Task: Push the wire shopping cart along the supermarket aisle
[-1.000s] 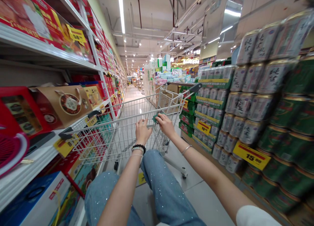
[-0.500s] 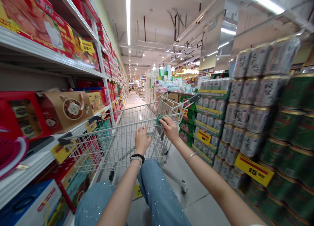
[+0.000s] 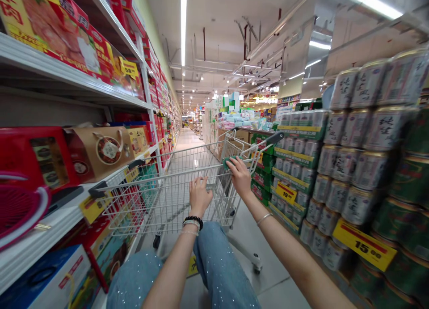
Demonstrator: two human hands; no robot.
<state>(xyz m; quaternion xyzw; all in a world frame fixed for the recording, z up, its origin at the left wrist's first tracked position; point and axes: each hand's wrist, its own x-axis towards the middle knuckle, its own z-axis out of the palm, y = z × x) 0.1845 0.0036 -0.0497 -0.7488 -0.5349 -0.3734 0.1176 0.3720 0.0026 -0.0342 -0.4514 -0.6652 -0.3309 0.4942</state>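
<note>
A wire shopping cart [image 3: 150,184] stands side-on before me, its handle end at the right. My right hand [image 3: 240,177] rests at the cart's top rail, its fingers closed on a small green cloth [image 3: 228,163] pressed against the wire. Lower and to the left, my left hand [image 3: 200,196] is against the cart's side wires, fingers apart and slightly bent, with nothing visible in it. Whether its fingertips grip a wire is hard to see. My knees, in blue jeans [image 3: 217,260], are bent close to the cart.
At the left, shelves [image 3: 67,67] carry red gift boxes and a brown carton [image 3: 97,152]. Stacked beer cans [image 3: 348,161] with yellow price signs [image 3: 363,244] rise close on the right. A cart wheel [image 3: 257,264] stands on the tiled floor; the aisle [image 3: 189,143] runs back beyond the cart.
The view has swung slightly left, so the cart, shelves and both hands appear a little farther right. My hands keep nearly the same places on the cart, the green cloth still under the right.
</note>
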